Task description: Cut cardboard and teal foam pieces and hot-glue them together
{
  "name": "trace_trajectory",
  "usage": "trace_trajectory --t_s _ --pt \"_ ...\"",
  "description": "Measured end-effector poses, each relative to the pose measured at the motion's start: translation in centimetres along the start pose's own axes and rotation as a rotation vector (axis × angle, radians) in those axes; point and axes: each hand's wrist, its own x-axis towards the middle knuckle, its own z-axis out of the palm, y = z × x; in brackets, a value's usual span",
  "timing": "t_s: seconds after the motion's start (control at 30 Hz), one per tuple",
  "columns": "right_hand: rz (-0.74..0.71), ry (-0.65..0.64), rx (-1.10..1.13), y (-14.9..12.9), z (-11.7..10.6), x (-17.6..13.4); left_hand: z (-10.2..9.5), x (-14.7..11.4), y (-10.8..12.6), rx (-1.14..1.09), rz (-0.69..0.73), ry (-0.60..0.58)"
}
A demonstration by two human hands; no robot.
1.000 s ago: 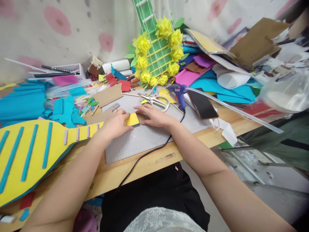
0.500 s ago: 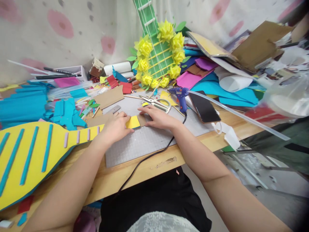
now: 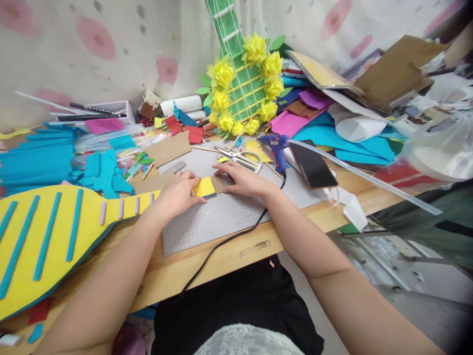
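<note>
Four slim teal strips cross the rounded body of a yellow guitar-shaped cutout, which lies left of a flat grey gridded cutting mat on a pale wooden tabletop. Crumpled turquoise sheets spread beyond the cutout, well to the left of the mat, and a shallow white tray with dark pens sits past the mat's far left corner. The cutout's neck, marked with short lilac bars, runs toward the mat and passes beneath the person's left arm. Over the mat, the bare left hand grasps the neck, fingers bent across the top and thumb at the near edge; a yellow end shows between the hands. Just right of it on the mat, a flat brown piece lies partly under the bare right hand, whose fingertips touch it; whether they grip it cannot be told. Silver scissors rest on the mat behind that hand. Beyond the mat, a green guitar-shaped model with yellow flowers stands tilted. A blue glue gun sits at the mat's far right, left of a black-screened phone at the mat's right end.
</note>
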Motion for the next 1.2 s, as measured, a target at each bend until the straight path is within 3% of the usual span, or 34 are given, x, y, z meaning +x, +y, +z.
trace_trajectory --t_s 0.73,1.2 --pt "-0.099 0.113 0.003 -1.4 2.1 1.2 -0.5 0.0 0.5 0.032 -0.031 -0.019" --pt "-0.068 0.028 -0.053 -1.5 1.7 1.9 -0.4 -0.2 0.6 -0.002 -0.023 -0.003"
